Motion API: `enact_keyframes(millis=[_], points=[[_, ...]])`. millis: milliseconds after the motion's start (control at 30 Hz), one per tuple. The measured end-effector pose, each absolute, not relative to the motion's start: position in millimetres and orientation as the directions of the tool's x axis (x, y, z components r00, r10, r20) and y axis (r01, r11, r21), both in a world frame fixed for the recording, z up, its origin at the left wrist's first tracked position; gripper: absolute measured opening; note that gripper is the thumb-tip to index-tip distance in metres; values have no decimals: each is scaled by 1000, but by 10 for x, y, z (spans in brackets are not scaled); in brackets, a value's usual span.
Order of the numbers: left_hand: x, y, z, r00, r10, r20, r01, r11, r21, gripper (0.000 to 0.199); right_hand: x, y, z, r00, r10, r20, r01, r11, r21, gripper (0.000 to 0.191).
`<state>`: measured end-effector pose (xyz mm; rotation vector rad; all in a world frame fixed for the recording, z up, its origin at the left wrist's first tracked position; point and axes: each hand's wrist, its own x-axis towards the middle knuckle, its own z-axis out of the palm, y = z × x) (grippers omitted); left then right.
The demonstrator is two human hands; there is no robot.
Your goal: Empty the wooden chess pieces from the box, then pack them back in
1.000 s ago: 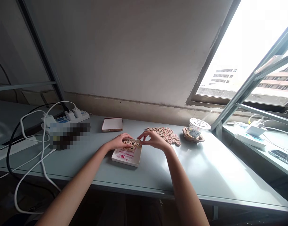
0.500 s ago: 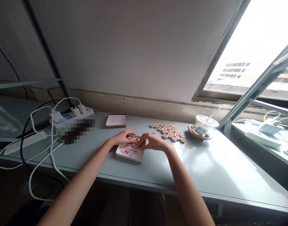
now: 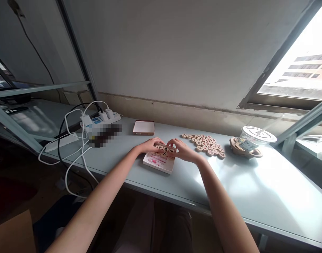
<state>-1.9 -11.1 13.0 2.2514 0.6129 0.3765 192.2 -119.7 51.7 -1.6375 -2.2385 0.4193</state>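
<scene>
Between my two hands is a row of round wooden Chinese chess pieces [image 3: 162, 148] with dark characters, lying at the far side of a shallow white box [image 3: 159, 166]. My left hand [image 3: 148, 145] is closed around the row's left end, its fingers partly hidden behind the pieces. At the right end, my right hand [image 3: 182, 151] has thumb and fingers curled round the last piece. More pieces show below the row inside the box. Pink-red marks cover the near part of the box's floor.
Loose chess pieces [image 3: 207, 143] lie in a flat cluster to the right. Beyond them, a lidded plastic cup [image 3: 252, 137] with a straw sits on a brown holder [image 3: 245, 151]. A box lid [image 3: 143, 128] rests near the wall. A power strip [image 3: 100, 121] and cables are at left.
The camera view has turned, so everything sits farther right. My right fingers have lifted from reaching down into the box, and another piece now shows at the row's right end.
</scene>
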Motion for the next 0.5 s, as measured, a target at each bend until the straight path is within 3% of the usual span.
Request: enact_keyframes(millis=[100,233,367,500], points=[[-30,-76,104,826,555,103,292,-576,763,44,2049,-1107,435,-91,969,229,911,174,-373,33],[-64,-6,93,714,658,239,297,-593,748,33,2248,-931,211,187,938,291,979,-155,-130,50],[-119,52,96,601,741,301,369,-591,717,33,2321,-841,36,177,959,223,984,-177,-20,47],[-144,82,63,673,721,165,366,-518,773,38,2265,-914,33,137,951,278,991,-133,-33,38]])
